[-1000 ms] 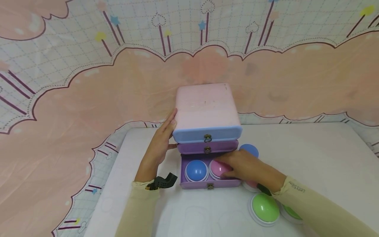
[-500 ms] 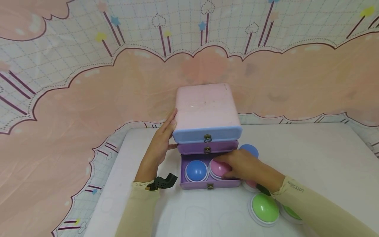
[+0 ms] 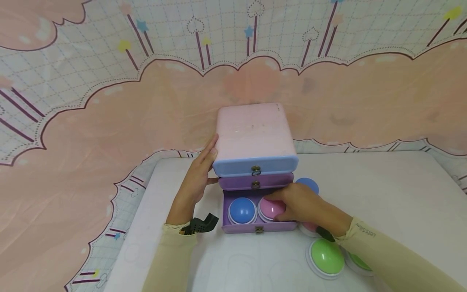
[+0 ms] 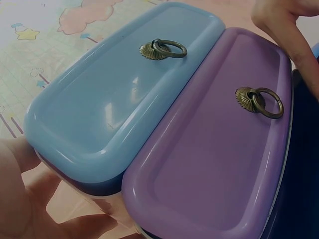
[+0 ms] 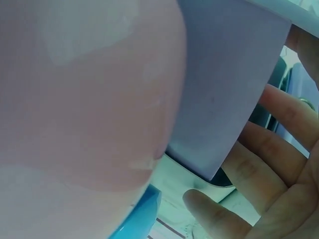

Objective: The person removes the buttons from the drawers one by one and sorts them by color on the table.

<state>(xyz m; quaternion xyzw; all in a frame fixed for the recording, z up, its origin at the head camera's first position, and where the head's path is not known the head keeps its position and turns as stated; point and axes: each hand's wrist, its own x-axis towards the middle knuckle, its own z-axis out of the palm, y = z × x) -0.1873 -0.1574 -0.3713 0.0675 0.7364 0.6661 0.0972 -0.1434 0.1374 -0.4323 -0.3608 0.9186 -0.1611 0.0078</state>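
Note:
A small chest has a pink top, a blue upper drawer and a purple middle drawer; both are closed. My left hand rests along its left side, fingers mostly straight. The purple bottom drawer is pulled out. In it sit a blue dome-topped button and a pink dome-topped button. My right hand reaches over the drawer's right wall, its thumb and forefinger pinching the pink button. Other right fingers lie outside that wall, in the right wrist view.
Right of the chest, another blue dome and another pink dome are partly hidden by my right hand. A green dome-topped button and a second green one lie nearer, on the white table. A patterned cloth hangs behind.

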